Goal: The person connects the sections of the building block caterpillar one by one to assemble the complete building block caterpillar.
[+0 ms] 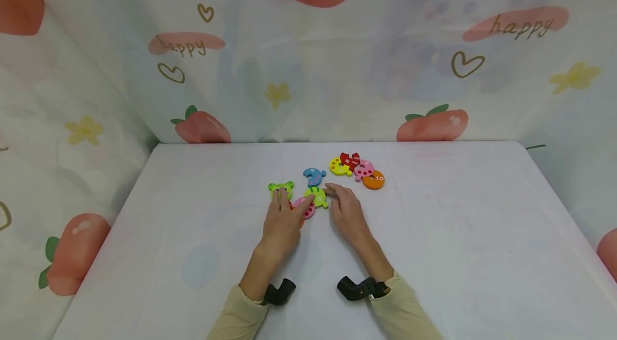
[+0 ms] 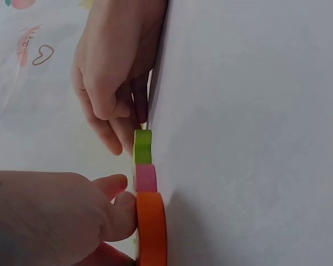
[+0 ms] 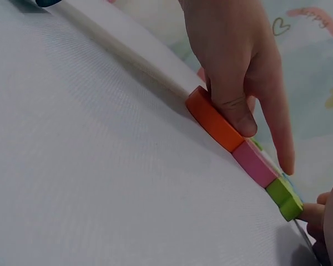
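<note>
Flat animal-shaped puzzle pieces lie in a cluster on the white table. My left hand (image 1: 281, 222) rests over them, fingers stretched onto a green frog-faced piece (image 1: 273, 188) and thumb reaching across a pink spotted piece (image 1: 309, 212). Under that hand, an orange piece (image 2: 152, 227) is mostly covered in the head view. To the right of the pink piece lies a green striped piece (image 1: 316, 198), with my right hand (image 1: 349, 217) at its right edge, fingers loosely bent. A blue piece (image 1: 314, 176) sits just above the green striped one.
Farther back and to the right is a second group: a yellow piece (image 1: 338, 166), a red piece (image 1: 350, 161), a pink piece (image 1: 365, 168) and an orange piece (image 1: 374, 180) marked 10. A patterned curtain (image 1: 308, 61) stands behind the table's back edge.
</note>
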`<action>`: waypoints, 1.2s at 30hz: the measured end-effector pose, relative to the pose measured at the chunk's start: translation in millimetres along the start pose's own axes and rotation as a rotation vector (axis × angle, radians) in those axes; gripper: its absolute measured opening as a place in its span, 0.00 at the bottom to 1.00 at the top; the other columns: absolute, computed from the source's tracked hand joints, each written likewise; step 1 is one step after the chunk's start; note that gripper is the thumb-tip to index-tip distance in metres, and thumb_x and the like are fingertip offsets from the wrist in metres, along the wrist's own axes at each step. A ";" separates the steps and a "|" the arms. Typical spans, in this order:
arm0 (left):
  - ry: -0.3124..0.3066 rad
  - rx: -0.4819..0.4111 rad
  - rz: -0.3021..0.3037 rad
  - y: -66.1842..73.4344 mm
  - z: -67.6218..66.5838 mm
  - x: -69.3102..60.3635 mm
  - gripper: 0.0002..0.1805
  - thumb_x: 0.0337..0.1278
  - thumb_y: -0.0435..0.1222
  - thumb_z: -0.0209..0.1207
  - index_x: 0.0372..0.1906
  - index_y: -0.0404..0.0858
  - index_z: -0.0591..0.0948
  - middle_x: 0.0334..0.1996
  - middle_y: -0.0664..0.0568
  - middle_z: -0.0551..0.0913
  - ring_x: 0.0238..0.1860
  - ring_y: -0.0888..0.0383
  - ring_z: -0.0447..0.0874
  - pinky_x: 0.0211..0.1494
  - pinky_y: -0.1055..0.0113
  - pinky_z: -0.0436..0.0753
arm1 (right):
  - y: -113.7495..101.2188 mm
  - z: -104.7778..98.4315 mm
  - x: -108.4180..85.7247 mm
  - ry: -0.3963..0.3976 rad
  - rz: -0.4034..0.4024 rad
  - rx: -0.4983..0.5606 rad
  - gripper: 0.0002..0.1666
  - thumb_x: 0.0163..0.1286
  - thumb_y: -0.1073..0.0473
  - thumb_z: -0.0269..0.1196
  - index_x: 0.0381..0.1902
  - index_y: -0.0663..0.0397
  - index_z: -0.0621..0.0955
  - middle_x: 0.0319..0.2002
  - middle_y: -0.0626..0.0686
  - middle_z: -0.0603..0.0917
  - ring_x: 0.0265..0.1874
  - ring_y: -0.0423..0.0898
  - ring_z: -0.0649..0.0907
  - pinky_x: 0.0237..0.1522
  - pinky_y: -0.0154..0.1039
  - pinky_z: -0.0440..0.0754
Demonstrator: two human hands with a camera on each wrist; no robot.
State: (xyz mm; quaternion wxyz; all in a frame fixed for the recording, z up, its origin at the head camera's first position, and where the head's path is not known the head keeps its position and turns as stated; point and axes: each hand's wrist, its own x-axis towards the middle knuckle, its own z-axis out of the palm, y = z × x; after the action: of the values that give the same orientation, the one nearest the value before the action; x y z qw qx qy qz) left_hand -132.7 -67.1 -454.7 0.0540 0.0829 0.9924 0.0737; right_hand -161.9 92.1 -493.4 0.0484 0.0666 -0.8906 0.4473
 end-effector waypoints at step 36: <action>0.066 -0.051 -0.081 10.5 4.6 0.7 0.27 0.63 0.52 0.57 0.68 0.60 0.71 0.72 0.31 0.59 0.75 0.33 0.54 0.73 0.46 0.65 | 2.6 -1.1 0.0 0.044 -0.006 0.062 0.21 0.71 0.68 0.49 0.60 0.59 0.75 0.51 0.56 0.85 0.58 0.54 0.78 0.66 0.53 0.73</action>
State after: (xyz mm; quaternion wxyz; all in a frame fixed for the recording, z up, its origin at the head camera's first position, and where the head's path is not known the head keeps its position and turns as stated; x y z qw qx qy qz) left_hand -131.2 -56.0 -457.7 0.0260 0.0390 0.9939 0.0995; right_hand -162.3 94.5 -494.8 0.0671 0.0608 -0.8748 0.4759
